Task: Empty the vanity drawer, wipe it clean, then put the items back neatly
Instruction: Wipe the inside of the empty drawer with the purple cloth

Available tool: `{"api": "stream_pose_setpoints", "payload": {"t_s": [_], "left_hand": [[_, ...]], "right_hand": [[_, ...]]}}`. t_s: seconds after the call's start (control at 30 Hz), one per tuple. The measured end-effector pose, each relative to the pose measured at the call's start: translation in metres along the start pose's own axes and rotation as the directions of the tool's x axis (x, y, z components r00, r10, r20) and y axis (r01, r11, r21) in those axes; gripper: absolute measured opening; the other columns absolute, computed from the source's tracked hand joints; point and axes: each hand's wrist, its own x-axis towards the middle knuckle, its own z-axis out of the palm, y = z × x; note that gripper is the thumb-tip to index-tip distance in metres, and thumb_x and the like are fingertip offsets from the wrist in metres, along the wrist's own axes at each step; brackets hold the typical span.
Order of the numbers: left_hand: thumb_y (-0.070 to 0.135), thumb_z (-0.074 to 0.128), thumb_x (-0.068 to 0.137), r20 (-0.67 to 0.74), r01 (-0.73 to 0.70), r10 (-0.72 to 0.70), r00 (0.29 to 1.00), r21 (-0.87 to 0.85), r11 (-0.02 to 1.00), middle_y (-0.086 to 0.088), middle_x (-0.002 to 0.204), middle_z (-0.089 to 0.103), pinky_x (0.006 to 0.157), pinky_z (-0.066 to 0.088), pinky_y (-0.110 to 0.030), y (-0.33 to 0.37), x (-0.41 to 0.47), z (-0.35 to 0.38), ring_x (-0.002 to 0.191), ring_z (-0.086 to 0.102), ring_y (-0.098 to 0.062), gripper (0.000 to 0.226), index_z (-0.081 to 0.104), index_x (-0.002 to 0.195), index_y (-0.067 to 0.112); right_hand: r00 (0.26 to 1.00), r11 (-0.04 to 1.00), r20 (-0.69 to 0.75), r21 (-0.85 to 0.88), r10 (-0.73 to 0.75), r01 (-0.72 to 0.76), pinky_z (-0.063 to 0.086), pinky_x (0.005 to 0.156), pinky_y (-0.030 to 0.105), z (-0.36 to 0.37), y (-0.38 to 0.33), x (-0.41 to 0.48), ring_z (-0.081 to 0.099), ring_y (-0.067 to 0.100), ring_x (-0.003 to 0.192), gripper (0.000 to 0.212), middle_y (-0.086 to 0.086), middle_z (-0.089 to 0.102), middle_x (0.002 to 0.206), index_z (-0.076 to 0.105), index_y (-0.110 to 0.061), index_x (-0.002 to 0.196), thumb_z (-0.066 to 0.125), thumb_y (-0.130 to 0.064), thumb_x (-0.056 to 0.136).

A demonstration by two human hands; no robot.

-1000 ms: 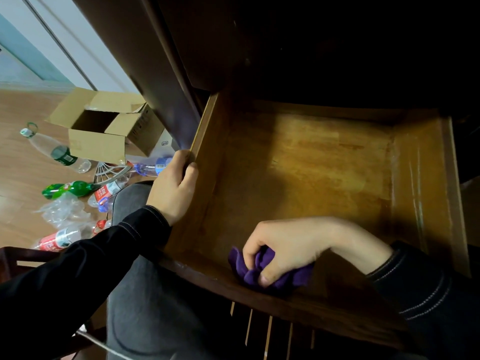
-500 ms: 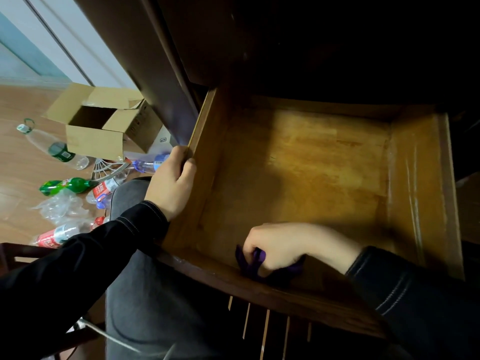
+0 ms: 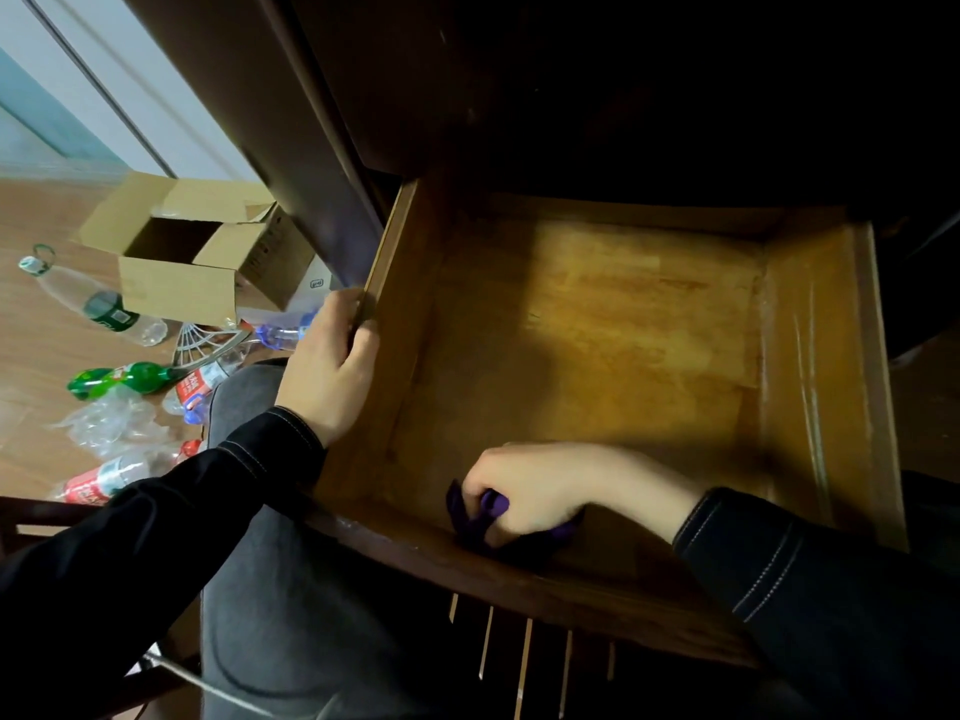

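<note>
Sits before the open vanity drawer [image 3: 597,324], bottom bare amber wood, scuffed and patchy, with pale streaks down the wall at 3 o'clock. Grips the rim at 9 o'clock with the left hand [image 3: 330,371], fingers curled over the edge. Clutches a bunched purple cloth [image 3: 470,511] in the right hand [image 3: 524,485], pressed into the near corner at 7 o'clock. Farther out at 9 o'clock, on the wooden floor [image 3: 31,356]: open cardboard box [image 3: 176,262], green bottle [image 3: 124,379], clear plastic bottles [image 3: 98,304].

I see the right hand [image 3: 530,491] and cloth [image 3: 470,517] inside the drawer [image 3: 810,366] at its front wall, left hand [image 3: 327,371] on its left wall, box [image 3: 176,293] and bottles [image 3: 98,304] farther left.
</note>
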Motion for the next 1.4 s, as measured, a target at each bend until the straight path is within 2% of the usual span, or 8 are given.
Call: {"api": "stream_pose_setpoints", "payload": {"t_s": [0.27, 0.4, 0.53, 0.67, 0.77, 0.87, 1.03, 1.4], "left_hand": [[0.041, 0.053, 0.093, 0.143, -0.525, 0.509, 0.849, 0.118, 0.843, -0.008, 0.139, 0.045, 0.106, 0.04, -0.04, 0.034, -0.012, 0.011, 0.129, 0.045, -0.022, 0.061, 0.04, 0.144, 0.011], [0.06, 0.075, 0.075, 0.51, 0.023, 0.132, 0.85, -0.285, 0.958, 0.004, 0.151, 0.035, 0.113, 0.037, -0.028, 0.054, -0.03, 0.037, 0.138, 0.037, -0.005, 0.104, 0.02, 0.155, 0.024], [0.008, 0.085, 0.074, 0.681, 0.254, 0.145, 0.718, -0.45, 0.856, -0.001, 0.136, 0.054, 0.096, 0.05, -0.023, 0.059, -0.027, 0.051, 0.121, 0.057, -0.008, 0.09, 0.031, 0.146, 0.013], [-0.011, 0.079, 0.073, 0.717, 0.184, 0.24, 0.654, -0.46, 0.869, -0.01, 0.101, 0.067, 0.075, 0.055, -0.028, 0.059, -0.019, 0.054, 0.089, 0.066, -0.015, 0.054, 0.051, 0.118, 0.002], [0.0, 0.083, 0.074, 0.782, 0.072, 0.287, 0.553, -0.388, 0.919, -0.01, 0.091, 0.069, 0.074, 0.055, -0.038, 0.064, -0.016, 0.06, 0.081, 0.067, -0.017, 0.039, 0.058, 0.103, 0.004], [0.014, 0.084, 0.075, 0.835, -0.138, 0.342, 0.431, -0.314, 0.939, 0.0, 0.086, 0.071, 0.072, 0.054, -0.037, 0.074, -0.023, 0.077, 0.079, 0.067, -0.015, 0.031, 0.059, 0.091, 0.021], [0.014, 0.081, 0.077, 0.905, -0.11, 0.336, 0.259, -0.318, 0.942, -0.002, 0.089, 0.071, 0.072, 0.053, -0.039, 0.087, -0.036, 0.104, 0.081, 0.066, -0.017, 0.026, 0.061, 0.093, 0.015], [0.022, 0.073, 0.088, 0.948, -0.135, 0.318, -0.014, -0.317, 0.939, 0.007, 0.117, 0.064, 0.09, 0.055, -0.036, 0.08, -0.055, 0.119, 0.102, 0.063, -0.009, 0.035, 0.062, 0.121, 0.025]], "right_hand": [[0.87, 0.749, -0.406, 0.659, 0.279, 0.067, 0.053, 0.091, 0.031, -0.035, 0.037, -0.027, 0.069, 0.016, 0.103, 0.017, -0.002, 0.073, 0.109, 0.068, -0.024, 0.107, 0.073, -0.023, 0.09], [0.84, 0.476, -0.384, 0.862, 0.382, 0.177, 0.056, 0.077, 0.027, -0.032, 0.043, -0.032, 0.068, 0.015, 0.097, 0.017, 0.0, 0.073, 0.107, 0.067, -0.022, 0.109, 0.068, -0.019, 0.092], [0.883, 0.21, -0.309, 0.946, 0.355, 0.246, 0.058, 0.068, 0.034, -0.031, 0.037, -0.05, 0.069, 0.021, 0.089, 0.02, 0.01, 0.068, 0.11, 0.061, -0.015, 0.107, 0.061, -0.02, 0.088], [0.811, 0.472, -0.348, 0.876, 0.47, 0.102, 0.062, 0.08, 0.04, -0.025, 0.045, -0.089, 0.073, 0.021, 0.1, 0.012, 0.004, 0.07, 0.115, 0.064, -0.02, 0.107, 0.059, -0.02, 0.097], [0.551, 0.891, -0.71, 0.265, 0.439, -0.368, 0.054, 0.076, 0.031, -0.02, 0.061, -0.135, 0.064, 0.003, 0.094, 0.009, -0.019, 0.063, 0.104, 0.057, -0.04, 0.095, 0.056, -0.032, 0.098], [0.473, 0.752, -0.836, -0.117, 0.277, -0.649, 0.033, 0.113, 0.045, -0.006, 0.084, -0.169, 0.039, 0.016, 0.14, 0.01, -0.009, 0.061, 0.129, 0.061, -0.032, 0.103, 0.057, -0.026, 0.096], [0.451, 0.726, -0.813, -0.051, 0.368, -0.686, 0.001, 0.126, 0.046, 0.017, 0.102, -0.174, 0.013, 0.022, 0.156, 0.017, -0.003, 0.049, 0.152, 0.068, -0.028, 0.109, 0.06, -0.025, 0.094], [0.391, 0.671, -0.809, 0.006, 0.439, -0.741, 0.036, 0.112, 0.051, 0.016, 0.099, -0.163, 0.021, 0.023, 0.153, 0.009, -0.005, 0.068, 0.124, 0.072, -0.026, 0.082, 0.066, -0.022, 0.088]]}}
